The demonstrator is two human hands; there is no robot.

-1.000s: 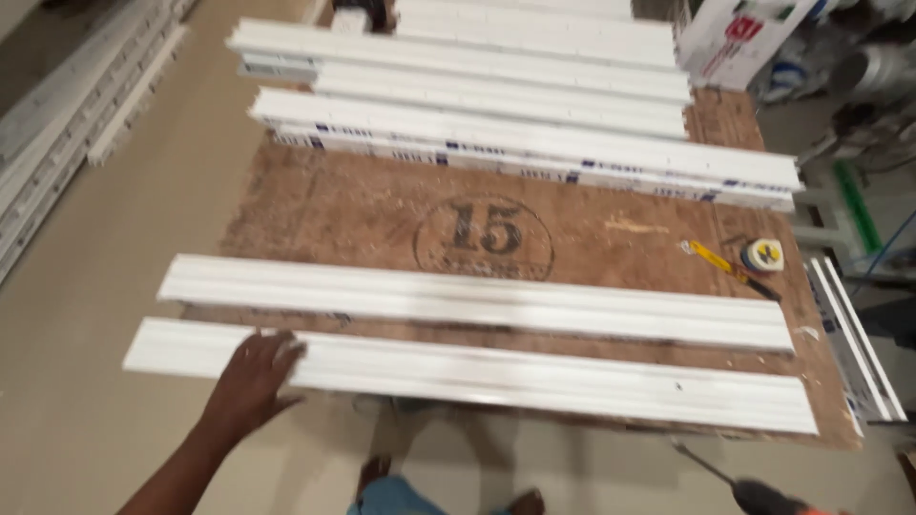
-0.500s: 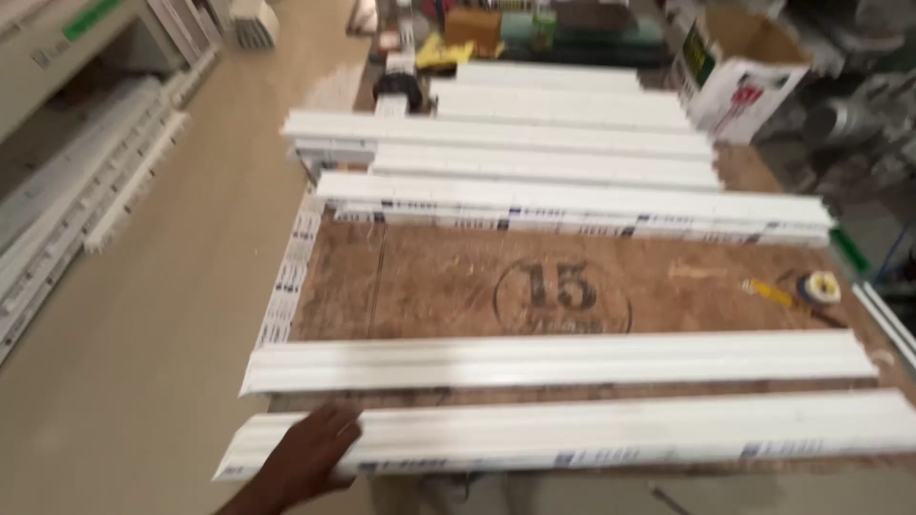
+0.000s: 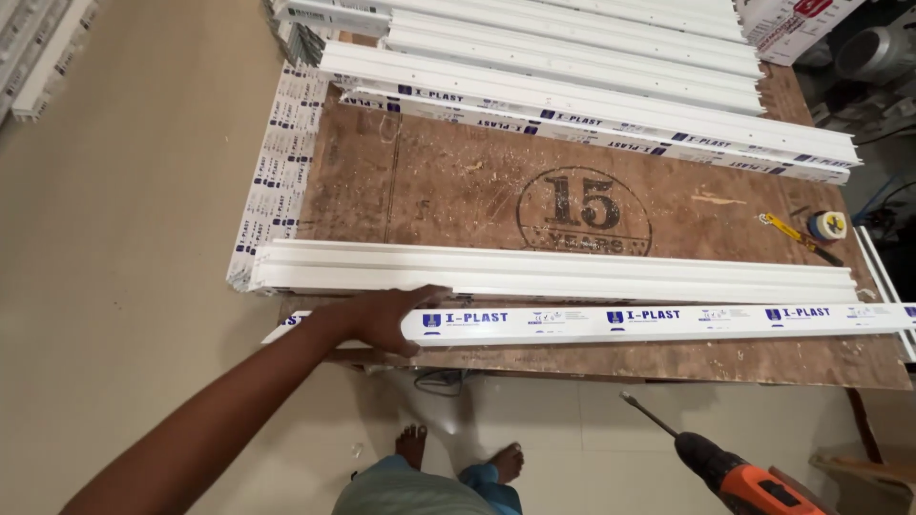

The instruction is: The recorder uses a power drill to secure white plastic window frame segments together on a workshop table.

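My left hand grips the left end of a long white plastic profile lying along the near edge of a brown plywood worktop. The profile's film-covered face with blue markings is turned up. A second, plain white profile lies just behind it, parallel. An orange and black power drill with a long bit hovers at the bottom right, bit pointing up and left. The hand holding it is out of frame.
More white profiles are stacked across the far side of the worktop. One film-covered strip runs along its left edge. A tape measure and a yellow tool lie at the right. My bare feet stand on beige floor.
The near profile has been rolled over, its printed film face now up. My left hand went from lying flat on it to gripping it. The view swung and the drill came into sight.
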